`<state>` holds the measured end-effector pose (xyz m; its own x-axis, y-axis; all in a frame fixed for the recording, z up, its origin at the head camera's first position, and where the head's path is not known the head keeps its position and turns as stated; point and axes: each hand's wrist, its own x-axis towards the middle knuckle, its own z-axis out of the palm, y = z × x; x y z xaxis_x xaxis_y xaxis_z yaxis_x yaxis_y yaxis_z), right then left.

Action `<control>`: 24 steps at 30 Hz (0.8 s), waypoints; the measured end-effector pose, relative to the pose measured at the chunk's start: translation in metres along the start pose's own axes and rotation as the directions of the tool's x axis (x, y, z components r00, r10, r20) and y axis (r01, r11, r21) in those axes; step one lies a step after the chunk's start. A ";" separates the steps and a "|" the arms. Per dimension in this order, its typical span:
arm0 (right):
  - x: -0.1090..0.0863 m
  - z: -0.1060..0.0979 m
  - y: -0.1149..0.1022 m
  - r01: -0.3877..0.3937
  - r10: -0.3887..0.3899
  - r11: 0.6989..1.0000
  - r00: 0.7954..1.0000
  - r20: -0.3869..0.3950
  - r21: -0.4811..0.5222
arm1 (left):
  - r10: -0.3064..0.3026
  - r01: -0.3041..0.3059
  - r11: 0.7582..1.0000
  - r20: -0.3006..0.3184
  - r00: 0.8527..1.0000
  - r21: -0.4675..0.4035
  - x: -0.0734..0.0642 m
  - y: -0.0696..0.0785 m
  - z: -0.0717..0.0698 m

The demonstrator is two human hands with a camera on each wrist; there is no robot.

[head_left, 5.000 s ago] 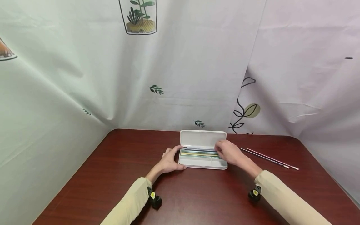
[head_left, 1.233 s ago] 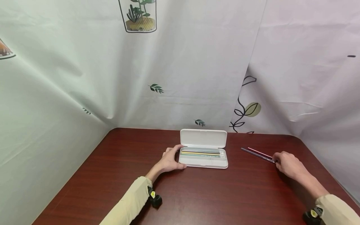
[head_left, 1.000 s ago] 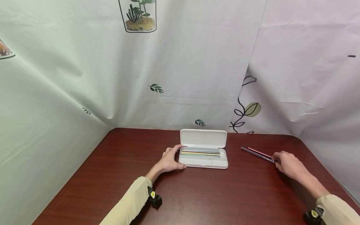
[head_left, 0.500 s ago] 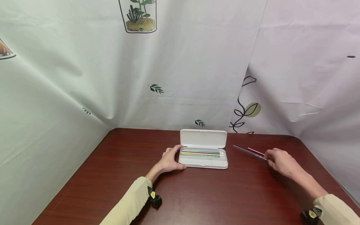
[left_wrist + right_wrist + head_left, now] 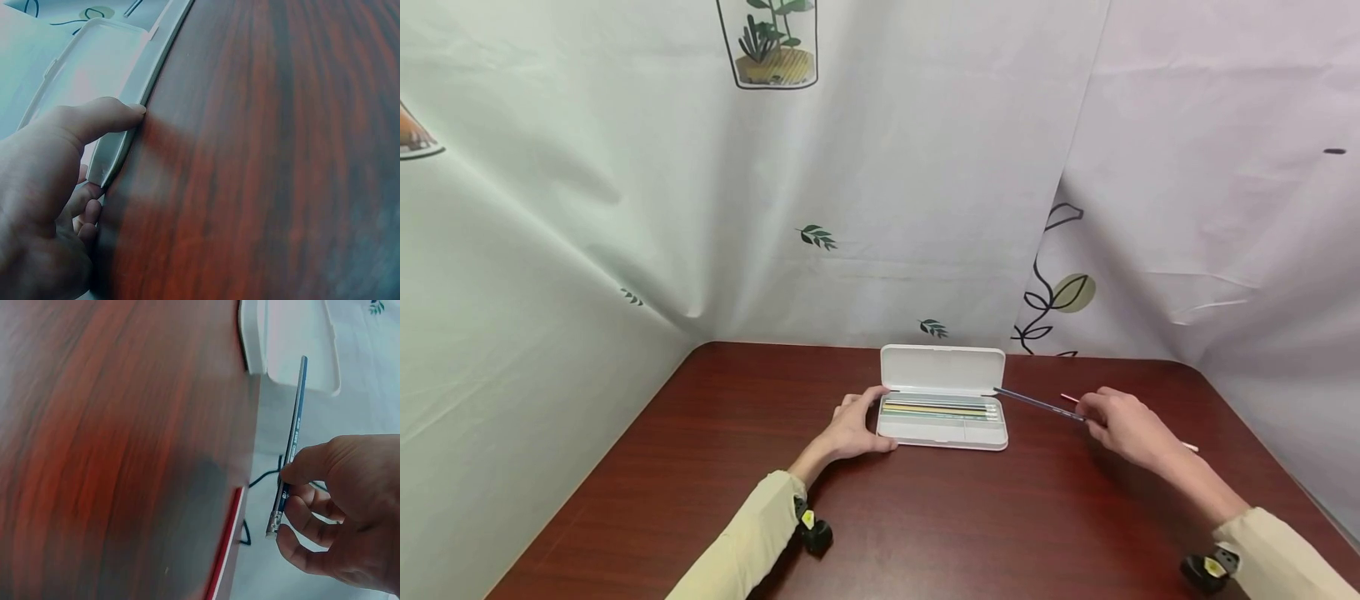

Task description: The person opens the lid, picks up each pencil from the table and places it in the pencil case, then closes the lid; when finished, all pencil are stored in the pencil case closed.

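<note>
A white pencil case stands open on the table, its lid raised at the back. Several pencils lie side by side in its rear compartment. My left hand grips the case's left end, the thumb on the front edge and the fingers round the far side. In my right hand a dark blue pencil is pinched near its eraser end, raised off the table and pointing left toward the case. A red pencil with a white end lies on the table, partly hidden beneath the right hand.
The dark red-brown wooden table spreads in front of the case. A pale printed cloth hangs behind and at both sides. The case's front part has a divider making shallow compartments.
My right hand went from the case to the two loose pencils, picked up the dark blue one and carries it left. The left hand stays on the case.
</note>
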<state>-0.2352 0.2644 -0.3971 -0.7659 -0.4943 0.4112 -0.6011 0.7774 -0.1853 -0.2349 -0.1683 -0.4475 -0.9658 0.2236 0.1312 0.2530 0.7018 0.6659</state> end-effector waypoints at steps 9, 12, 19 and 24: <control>0.025 0.012 -0.022 0.047 -0.047 0.999 0.999 0.020 0.008 | 0.013 -0.014 1.000 0.003 1.000 0.005 -0.001 -0.001 0.000; 0.035 0.018 -0.031 0.053 -0.054 0.999 0.998 0.035 0.011 | 0.020 -0.020 1.000 0.003 1.000 0.002 0.000 -0.001 0.000; 0.056 0.033 -0.048 0.057 -0.058 0.998 0.996 0.070 0.020 | 0.023 -0.023 1.000 0.006 1.000 0.000 -0.001 0.000 0.000; 0.068 0.043 -0.058 0.093 -0.095 0.995 0.993 0.068 0.023 | 0.020 -0.020 1.000 -0.004 1.000 -0.009 -0.002 0.000 0.000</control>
<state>-0.2624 0.1686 -0.3968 -0.7193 -0.5910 0.3653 -0.6751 0.7186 -0.1669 -0.2333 -0.1688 -0.4472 -0.9607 0.2349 0.1479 0.2720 0.6910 0.6697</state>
